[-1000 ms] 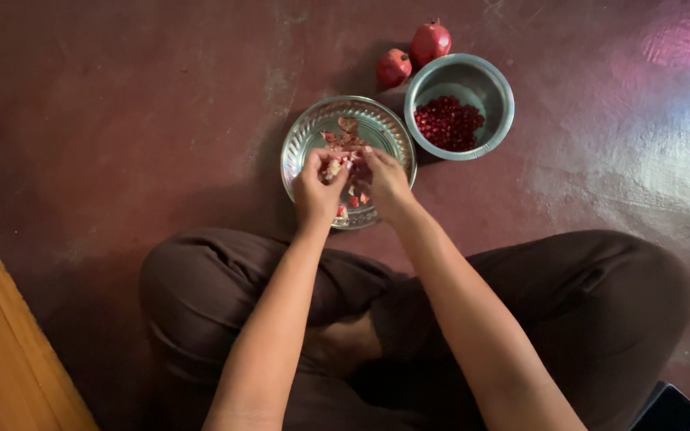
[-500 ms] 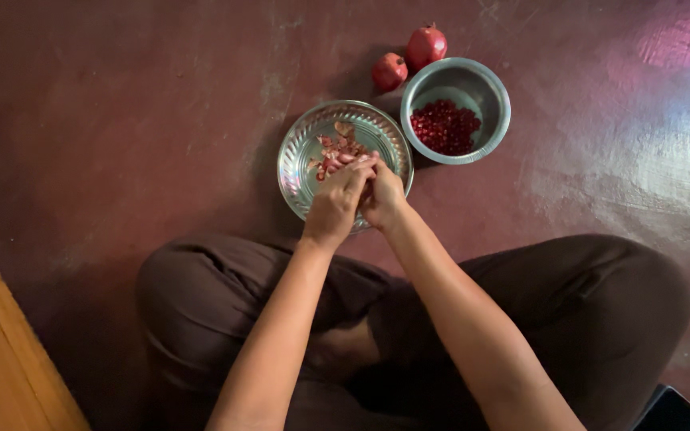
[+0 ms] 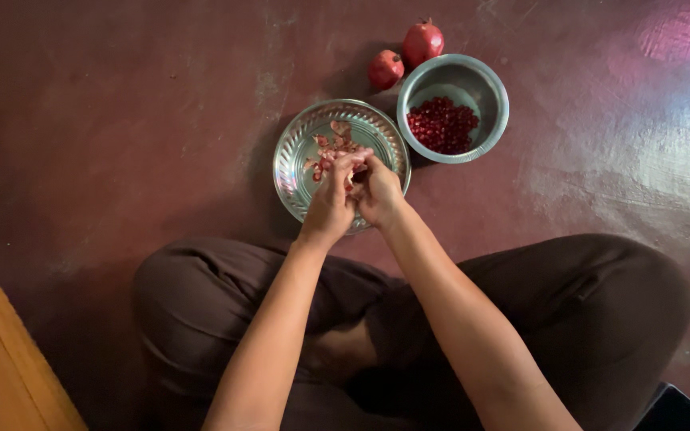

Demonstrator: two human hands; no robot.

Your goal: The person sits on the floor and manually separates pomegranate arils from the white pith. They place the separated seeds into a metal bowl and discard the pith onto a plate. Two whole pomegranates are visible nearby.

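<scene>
I sit cross-legged on a dark red floor. My left hand and my right hand are pressed together over a shallow steel plate, gripping a piece of pomegranate that is mostly hidden between the fingers. Pale peel scraps and a few red seeds lie on the plate. To its right stands a round steel bowl holding a heap of red pomegranate seeds. Two whole pomegranates rest on the floor behind the bowl.
A wooden edge runs along the lower left. My folded legs in dark trousers fill the lower part of the view. A dark object shows at the bottom right corner.
Both hands have closed tighter together over the plate and shifted slightly; the view has drifted a little. Bowl and whole fruits have not moved.
</scene>
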